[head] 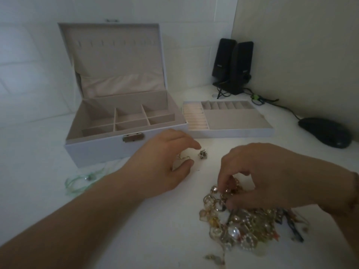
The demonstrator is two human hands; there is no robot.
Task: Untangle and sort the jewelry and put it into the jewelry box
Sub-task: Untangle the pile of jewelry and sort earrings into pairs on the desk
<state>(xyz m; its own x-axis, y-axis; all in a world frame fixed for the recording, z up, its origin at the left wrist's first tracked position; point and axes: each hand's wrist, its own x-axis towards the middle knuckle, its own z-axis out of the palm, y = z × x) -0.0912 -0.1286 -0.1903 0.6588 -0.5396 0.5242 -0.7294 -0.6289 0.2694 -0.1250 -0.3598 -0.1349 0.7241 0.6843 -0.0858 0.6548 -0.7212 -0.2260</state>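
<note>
A tangled heap of gold and pearl jewelry (244,228) lies on the white table at the lower right. My right hand (268,171) reaches down onto its top and pinches a gold piece between curled fingers and thumb. My left hand (165,162) hovers just in front of the white jewelry box (101,148), fingers loosely curved over a small gold item (182,157) that I cannot tell it touches. A small silver piece (202,153) sits just right of its fingertips. The box stands open, its compartments bare. Its removable tray (233,133) lies to the right.
A pale green cord necklace (85,179) lies left of my left forearm. Two black speakers (233,66) with cables stand at the back right corner, and a black mouse (326,132) rests at the far right. A wall runs close behind the box.
</note>
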